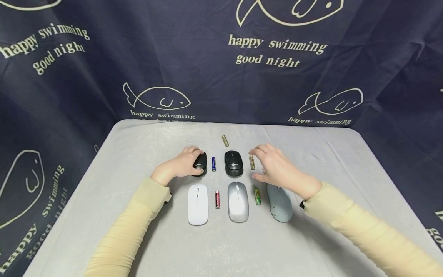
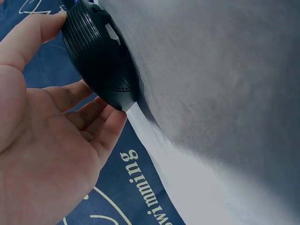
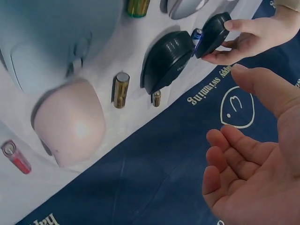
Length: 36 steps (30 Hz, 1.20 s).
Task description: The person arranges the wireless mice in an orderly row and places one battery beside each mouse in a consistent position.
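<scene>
My left hand [image 1: 180, 163] grips the left black mouse [image 1: 201, 163], thumb on one side and fingertips on the other. In the left wrist view, ridges show along the side of this mouse [image 2: 96, 51]. A blue battery [image 1: 213, 164] lies just right of it, then a second black mouse [image 1: 233, 163]. Over the right of the group hovers my right hand [image 1: 278, 167], fingers and thumb apart with nothing between them. Nearest it is a gold battery [image 1: 252, 162]. A pink mouse [image 3: 70, 124], seen in the right wrist view, is hidden by that hand in the head view.
Nearer me lie a white mouse [image 1: 198, 206], a red battery [image 1: 217, 199], a silver mouse [image 1: 238, 204], a green battery [image 1: 257, 196] and a blue-grey mouse [image 1: 279, 204]. Another gold battery [image 1: 225, 141] lies farther back. Another red battery [image 3: 17, 157] lies beyond the pink mouse.
</scene>
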{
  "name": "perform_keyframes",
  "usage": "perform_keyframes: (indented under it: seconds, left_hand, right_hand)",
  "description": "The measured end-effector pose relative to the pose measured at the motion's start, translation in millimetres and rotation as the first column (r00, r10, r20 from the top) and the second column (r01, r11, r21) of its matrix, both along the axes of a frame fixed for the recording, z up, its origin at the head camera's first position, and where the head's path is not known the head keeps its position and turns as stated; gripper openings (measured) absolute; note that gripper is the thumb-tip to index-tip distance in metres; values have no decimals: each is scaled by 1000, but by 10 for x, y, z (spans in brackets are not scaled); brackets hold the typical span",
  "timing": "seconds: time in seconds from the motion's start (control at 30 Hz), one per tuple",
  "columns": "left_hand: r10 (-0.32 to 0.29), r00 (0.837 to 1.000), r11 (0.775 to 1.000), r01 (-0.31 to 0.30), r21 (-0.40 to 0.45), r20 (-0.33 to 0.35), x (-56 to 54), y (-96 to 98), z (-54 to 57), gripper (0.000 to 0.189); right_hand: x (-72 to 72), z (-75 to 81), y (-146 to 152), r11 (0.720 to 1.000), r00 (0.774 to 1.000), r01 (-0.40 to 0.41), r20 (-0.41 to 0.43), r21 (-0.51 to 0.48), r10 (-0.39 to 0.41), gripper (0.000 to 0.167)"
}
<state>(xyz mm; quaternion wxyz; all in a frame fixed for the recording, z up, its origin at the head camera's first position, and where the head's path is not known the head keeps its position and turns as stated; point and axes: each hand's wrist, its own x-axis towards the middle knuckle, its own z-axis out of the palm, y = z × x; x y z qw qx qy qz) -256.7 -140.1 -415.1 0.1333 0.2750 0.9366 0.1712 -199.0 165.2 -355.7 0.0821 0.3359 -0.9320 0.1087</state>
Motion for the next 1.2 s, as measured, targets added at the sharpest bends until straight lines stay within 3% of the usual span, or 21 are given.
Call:
perform_keyframes:
  seconds: [0.4, 0.93, 1.2]
  left_hand:
    - [5, 1000, 1000, -5, -1, -1, -5, -23, -5, 70]
    - [10, 1000, 1000, -10, -6, 8, 18, -7, 26, 70]
    - [5, 1000, 1000, -5, -5, 2, 0, -3, 11, 70]
  right_hand:
    - [-216, 100, -128, 1000, 1000, 6, -15, 6, -6, 64]
    - [-642, 145, -222, 998, 996, -58, -70, 4, 58, 64]
    - [-791, 135, -312, 999, 999, -39, -17, 15, 39, 62]
